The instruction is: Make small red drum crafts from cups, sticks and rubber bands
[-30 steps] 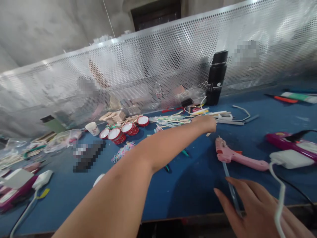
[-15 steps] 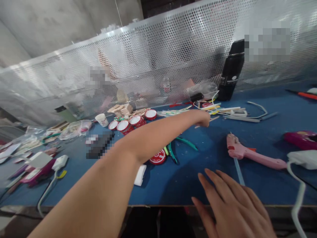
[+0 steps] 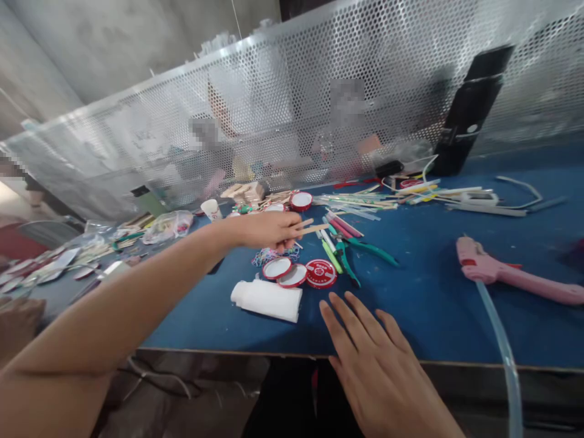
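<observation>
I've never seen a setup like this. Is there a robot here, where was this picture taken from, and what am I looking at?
There's no robot, just a person's two bare hands. The camera sits on the person's head, looking forward and down. The left hand reaches across the blue table, holding thin wooden sticks. The right hand is open and holds nothing that shows. Near it lie round lids, a white bundle and green-handled pliers. Farther right is a pink glue gun. Behind stand a black bottle and a metal screen with holes. At the far left, another person's hand shows, blurred.
</observation>
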